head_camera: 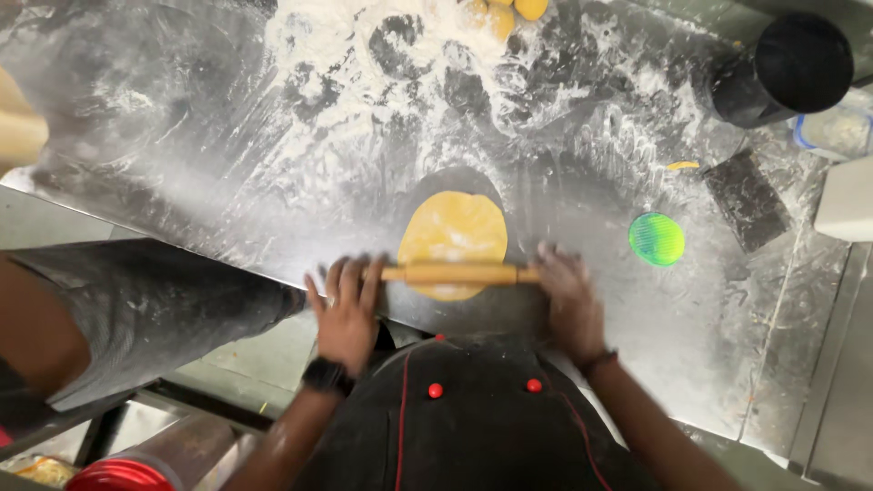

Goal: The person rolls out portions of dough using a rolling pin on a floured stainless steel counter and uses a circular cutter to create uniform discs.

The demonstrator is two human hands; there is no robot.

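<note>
Rolling under flat, open fingers of left hand (346,309) and right hand (566,295), the stiff wooden pin (459,273) crosses the soft, tearable dough disc (453,232) at its six o'clock edge on the floured worktop (227,155).

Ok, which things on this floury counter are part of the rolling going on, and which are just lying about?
In use:
left hand
right hand
thin wooden rolling pin
flat yellow dough round
floured steel counter

Lying about:
round green disc
black cylindrical container
dark flat scraper
yellow dough balls
</note>
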